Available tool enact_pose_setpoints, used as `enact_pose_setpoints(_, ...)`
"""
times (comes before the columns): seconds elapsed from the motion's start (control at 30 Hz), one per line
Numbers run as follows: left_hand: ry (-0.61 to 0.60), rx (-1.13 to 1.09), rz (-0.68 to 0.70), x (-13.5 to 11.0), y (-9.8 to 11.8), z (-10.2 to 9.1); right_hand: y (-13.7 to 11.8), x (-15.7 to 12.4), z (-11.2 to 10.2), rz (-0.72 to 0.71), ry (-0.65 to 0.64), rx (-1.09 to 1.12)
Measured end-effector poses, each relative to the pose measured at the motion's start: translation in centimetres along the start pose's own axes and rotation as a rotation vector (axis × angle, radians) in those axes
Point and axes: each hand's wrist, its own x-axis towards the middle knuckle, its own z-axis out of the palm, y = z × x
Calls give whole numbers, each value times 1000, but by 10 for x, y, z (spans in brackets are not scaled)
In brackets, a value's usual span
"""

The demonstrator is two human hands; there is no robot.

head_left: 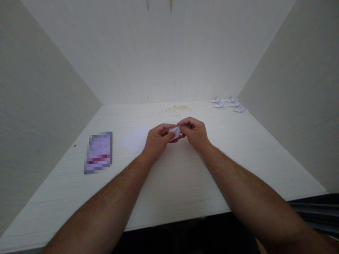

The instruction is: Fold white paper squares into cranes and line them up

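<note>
A small piece of folded white paper (175, 133) is held between my two hands above the middle of the table. My left hand (160, 138) grips it from the left, the thumb lying across its face. From the other side, my right hand (194, 130) pinches the paper's upper right edge between thumb and fingertips. Beside my left hand, partly behind it, lie flat white paper sheets (134, 140); how many I cannot tell. Several folded white paper cranes (219, 106) stand at the back right of the table.
A blurred-out rectangular purple object (99, 151) with a dark edge lies on the left of the white table (180, 197). A small red spot (75, 145) is near it. Pale walls (169, 60) enclose the back and both sides. Brownish marks (176, 108) show near the back wall.
</note>
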Motion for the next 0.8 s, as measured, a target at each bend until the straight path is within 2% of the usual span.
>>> enact_pose_setpoints(0.17,-6,-24,-14,2,-5,-3,3,2,-3,5,-59,28)
enact_pose_setpoints(0.43,-27,-5,7,1,-3,-2,8,3,-3,-40,6,-38)
enact_pose_setpoints(0.63,10,7,9,1,0,0,3,2,-1,-40,35,13)
enact_pose_setpoints(0.8,-7,-4,34,2,-5,-2,2,2,0,-42,68,24)
